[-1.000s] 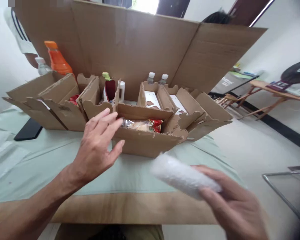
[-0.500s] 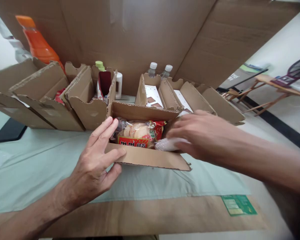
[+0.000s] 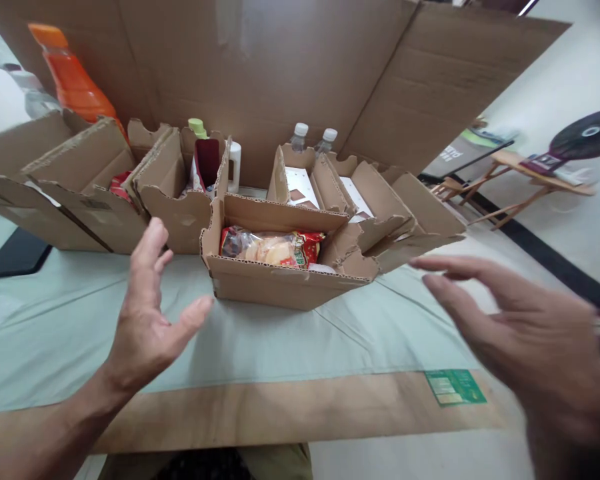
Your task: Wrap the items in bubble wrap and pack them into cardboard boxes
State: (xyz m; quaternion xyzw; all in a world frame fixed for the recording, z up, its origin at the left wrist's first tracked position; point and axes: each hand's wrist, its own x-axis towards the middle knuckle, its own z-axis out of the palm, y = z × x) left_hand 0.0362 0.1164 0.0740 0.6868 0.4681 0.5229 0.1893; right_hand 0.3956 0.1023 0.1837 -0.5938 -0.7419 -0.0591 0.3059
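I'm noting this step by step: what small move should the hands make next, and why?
Probably bring the left hand and the right hand in to the ends of the front cardboard box, to take hold of it: both look empty and open, one on either side of the box and apart from it, while a snack bag and a white item lie inside.

A white wall [image 3: 555, 73] is edged low down by a dark strip [image 3: 563, 255]. A fan [image 3: 587, 133] is held up by a small wooden table [image 3: 557, 183] on the pale floor [image 3: 400, 460].
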